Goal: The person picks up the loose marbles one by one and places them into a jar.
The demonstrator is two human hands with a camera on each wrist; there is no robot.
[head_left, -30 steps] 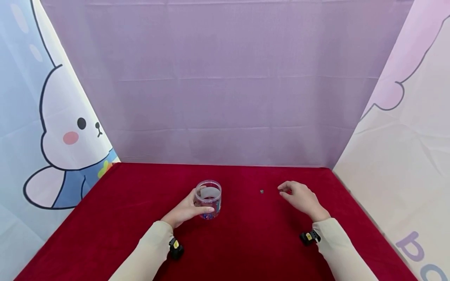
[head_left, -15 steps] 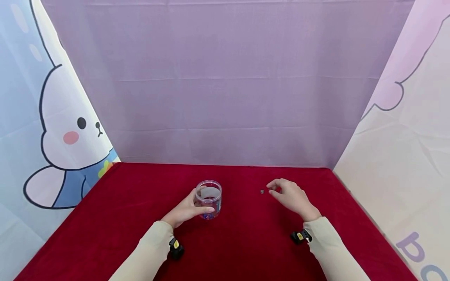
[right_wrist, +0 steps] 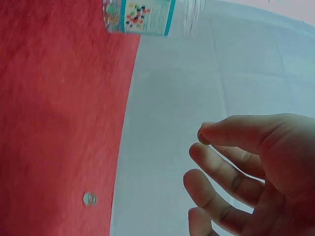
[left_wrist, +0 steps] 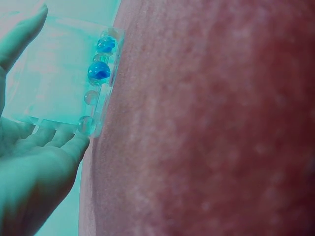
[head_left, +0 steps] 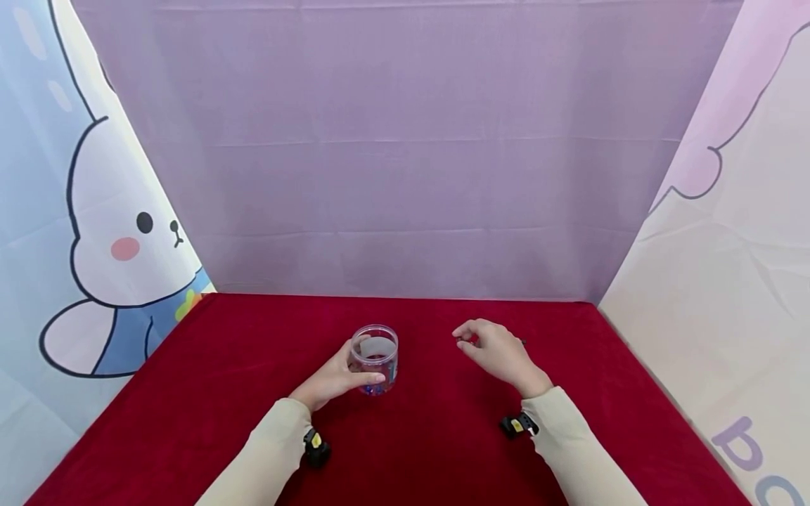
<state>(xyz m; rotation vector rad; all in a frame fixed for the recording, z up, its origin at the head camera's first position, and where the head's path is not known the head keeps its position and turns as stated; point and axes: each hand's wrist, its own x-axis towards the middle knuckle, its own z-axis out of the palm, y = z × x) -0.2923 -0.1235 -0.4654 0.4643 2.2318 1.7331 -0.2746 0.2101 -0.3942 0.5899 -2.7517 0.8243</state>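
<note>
My left hand (head_left: 335,376) holds a clear plastic jar (head_left: 391,371), thumb on the near side and fingers round the far side. The jar is upright, without a lid. Several clear and blue marbles (left_wrist: 100,72) lie along its bottom in the left wrist view. To the right of the jar, my right hand (head_left: 503,351) is above the cloth. It pinches a small marble (right_wrist: 203,137) at the tip of the thumb, the other fingers loosely bent. Another clear marble (right_wrist: 89,198) rests on the cloth below this hand.
A red cloth (head_left: 430,443) covers the table. A small dark thing (head_left: 523,341) shows just behind the right hand. A lilac curtain (head_left: 405,154) closes off the back, with printed sheets at both sides. The jar's label (right_wrist: 147,15) faces the right wrist camera.
My right hand has moved left toward the jar with the pinched marble, passing over the spot where a marble lay in view. My left hand and the jar have stayed in place.
</note>
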